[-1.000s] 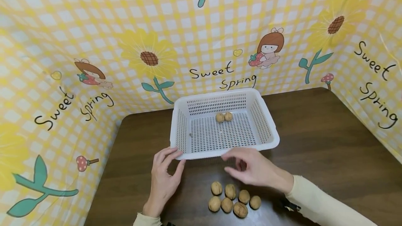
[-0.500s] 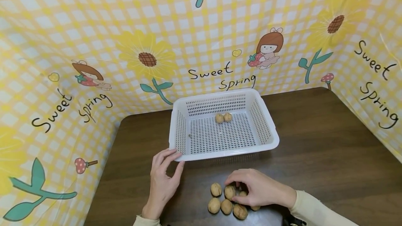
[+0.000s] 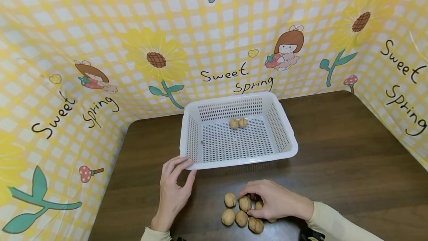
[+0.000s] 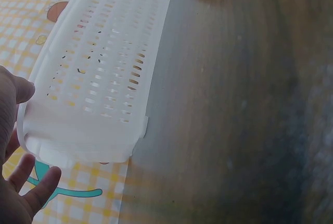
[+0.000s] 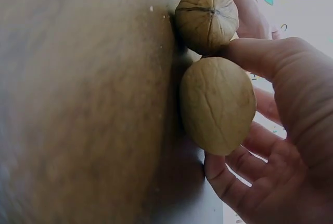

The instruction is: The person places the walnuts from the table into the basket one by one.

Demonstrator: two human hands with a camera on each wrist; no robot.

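Note:
A white perforated basket (image 3: 291, 148) stands on the table with two walnuts (image 3: 238, 123) inside. My left hand (image 3: 174, 192) is at its near left corner, fingers extended over the rim and thumb just below. In the left wrist view, the fingers (image 4: 44, 187) are spread beside the basket's end. In front of the basket, my right hand (image 3: 279, 200) reaches down into a cluster of several walnuts (image 3: 242, 218). Its thumb and curled fingers close round a walnut (image 5: 218, 107), while another walnut (image 5: 207, 20) sits beside the thumb. Part of the cluster is hidden under this hand.
The dark wooden table (image 3: 334, 151) extends on both sides of the basket. A yellow checked cloth (image 3: 217, 29) with printed flowers and lettering hangs behind it and at both sides. Near the right sleeve (image 3: 337, 222) is a black wrist strap (image 3: 311, 235).
My right hand has moved from beside the basket's front rim down to the walnuts, where its fingers close round one. The left hand stays at the basket corner.

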